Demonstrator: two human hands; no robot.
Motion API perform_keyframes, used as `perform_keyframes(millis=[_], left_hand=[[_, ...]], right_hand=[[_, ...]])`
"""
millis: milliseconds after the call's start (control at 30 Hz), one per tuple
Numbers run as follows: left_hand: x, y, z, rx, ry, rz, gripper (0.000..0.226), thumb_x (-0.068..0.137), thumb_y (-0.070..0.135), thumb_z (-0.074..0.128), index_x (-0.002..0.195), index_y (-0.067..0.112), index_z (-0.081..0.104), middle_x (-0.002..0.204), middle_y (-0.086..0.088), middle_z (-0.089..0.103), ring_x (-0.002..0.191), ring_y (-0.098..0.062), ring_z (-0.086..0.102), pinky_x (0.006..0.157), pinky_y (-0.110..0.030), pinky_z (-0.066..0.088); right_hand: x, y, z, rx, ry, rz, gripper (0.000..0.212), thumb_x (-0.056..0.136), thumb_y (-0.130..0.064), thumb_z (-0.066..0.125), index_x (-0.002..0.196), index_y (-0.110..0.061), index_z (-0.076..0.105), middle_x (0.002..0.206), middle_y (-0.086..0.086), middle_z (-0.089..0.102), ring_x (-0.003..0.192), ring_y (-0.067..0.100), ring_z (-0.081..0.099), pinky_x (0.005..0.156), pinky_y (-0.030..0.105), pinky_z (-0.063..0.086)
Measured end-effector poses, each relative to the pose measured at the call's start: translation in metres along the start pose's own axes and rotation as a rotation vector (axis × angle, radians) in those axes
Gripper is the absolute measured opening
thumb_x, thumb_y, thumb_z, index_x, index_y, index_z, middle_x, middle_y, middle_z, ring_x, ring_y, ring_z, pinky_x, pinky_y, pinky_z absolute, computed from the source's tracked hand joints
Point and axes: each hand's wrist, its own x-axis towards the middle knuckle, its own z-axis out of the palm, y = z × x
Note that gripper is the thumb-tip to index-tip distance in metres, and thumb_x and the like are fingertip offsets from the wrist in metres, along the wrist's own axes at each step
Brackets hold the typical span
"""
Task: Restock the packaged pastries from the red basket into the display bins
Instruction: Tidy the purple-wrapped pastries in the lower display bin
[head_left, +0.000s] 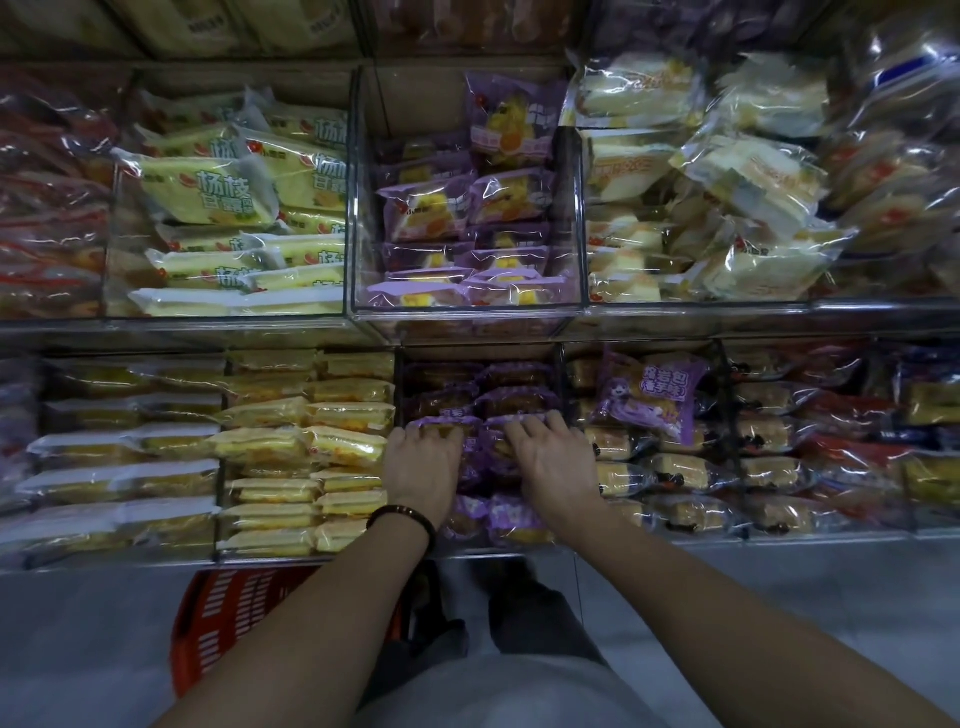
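Observation:
Both my hands are inside the lower middle display bin (400, 395), which holds purple-wrapped pastries (514, 514) in two rows. My left hand (422, 467) lies on the left row with its fingers curled over the top edge of a purple pack (436, 423). My right hand (553, 462) lies on the right row, its fingers spread flat and pressing on the purple packs (514, 421). The red basket (234, 613) stands on the floor at lower left, partly hidden behind my left forearm; its contents are not visible.
A clear bin (582, 218) with purple packs sits on the upper shelf straight above. Yellow packs (306, 447) fill the bins to the left, brown and purple packs (649, 395) those to the right. Grey floor (753, 597) lies below the shelf; my legs stand at centre.

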Motion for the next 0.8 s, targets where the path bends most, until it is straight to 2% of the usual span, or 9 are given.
perform_keyframes(millis=[100,167,233,300,400,500,600,733,800], left_hand=[[0.005,0.001,-0.005,-0.047,0.009,0.001,0.036,0.098,0.022,0.063,0.133,0.028,0.055,0.108,0.001,0.071,0.092,-0.024,0.072,0.076,-0.036,0.049],[0.005,0.003,-0.007,-0.096,0.040,0.002,0.037,0.101,0.019,0.062,0.135,0.029,0.054,0.112,-0.001,0.068,0.090,-0.024,0.074,0.065,-0.034,0.049],[0.002,0.006,-0.011,-0.087,0.081,0.015,0.037,0.103,0.017,0.060,0.138,0.029,0.053,0.119,-0.002,0.065,0.091,-0.024,0.075,0.060,-0.034,0.047],[0.001,0.007,-0.012,-0.064,0.098,0.043,0.036,0.104,0.016,0.058,0.137,0.028,0.053,0.128,-0.004,0.060,0.091,-0.025,0.075,0.058,-0.035,0.044],[-0.001,0.003,-0.005,-0.092,0.111,0.071,0.041,0.103,0.015,0.060,0.140,0.028,0.049,0.142,-0.007,0.052,0.087,-0.026,0.074,0.056,-0.036,0.044],[0.000,0.002,0.007,-0.106,0.096,0.089,0.045,0.102,0.013,0.063,0.140,0.028,0.046,0.149,-0.010,0.044,0.080,-0.023,0.072,0.055,-0.034,0.045],[0.004,0.002,0.014,-0.127,0.074,0.121,0.049,0.099,0.011,0.067,0.140,0.027,0.044,0.154,-0.016,0.037,0.076,-0.022,0.069,0.059,-0.033,0.055],[0.012,0.000,0.028,-0.186,0.063,0.172,0.054,0.097,0.011,0.070,0.140,0.027,0.040,0.154,-0.018,0.033,0.089,-0.025,0.070,0.070,-0.035,0.060],[0.015,-0.003,0.032,-0.246,0.050,0.190,0.050,0.098,0.019,0.071,0.136,0.026,0.040,0.154,-0.017,0.034,0.095,-0.026,0.070,0.076,-0.037,0.062]], right_hand=[[-0.006,0.006,-0.001,-0.002,0.034,0.016,0.063,0.066,-0.008,0.084,0.123,-0.023,0.060,0.106,0.000,0.068,0.101,0.029,0.058,0.057,0.035,0.047],[-0.010,0.007,0.001,0.013,0.028,0.007,0.064,0.066,-0.009,0.085,0.123,-0.025,0.059,0.109,0.002,0.065,0.102,0.029,0.058,0.053,0.034,0.046],[-0.012,0.003,0.005,0.011,0.001,-0.009,0.061,0.070,-0.011,0.084,0.124,-0.025,0.060,0.115,0.004,0.063,0.109,0.032,0.058,0.057,0.036,0.051],[-0.011,-0.004,0.009,0.010,-0.047,-0.016,0.058,0.074,-0.014,0.083,0.126,-0.024,0.059,0.119,0.006,0.063,0.115,0.034,0.058,0.068,0.040,0.055],[-0.005,-0.013,0.015,0.005,-0.104,-0.047,0.058,0.079,-0.013,0.080,0.132,-0.022,0.058,0.121,0.009,0.063,0.114,0.036,0.058,0.081,0.046,0.055],[0.004,-0.014,0.020,0.014,-0.110,-0.035,0.060,0.080,-0.011,0.079,0.134,-0.022,0.055,0.124,0.011,0.061,0.117,0.036,0.056,0.081,0.045,0.055],[0.010,-0.009,0.027,0.017,-0.113,-0.012,0.069,0.084,-0.015,0.079,0.143,-0.024,0.046,0.133,0.011,0.055,0.129,0.036,0.046,0.084,0.042,0.054],[0.016,-0.008,0.039,0.064,-0.147,0.002,0.083,0.081,-0.010,0.082,0.149,-0.024,0.036,0.147,0.015,0.041,0.140,0.040,0.033,0.094,0.043,0.057],[0.020,-0.010,0.042,0.105,-0.167,0.025,0.088,0.079,-0.011,0.084,0.150,-0.023,0.034,0.150,0.016,0.037,0.144,0.041,0.028,0.098,0.045,0.057]])
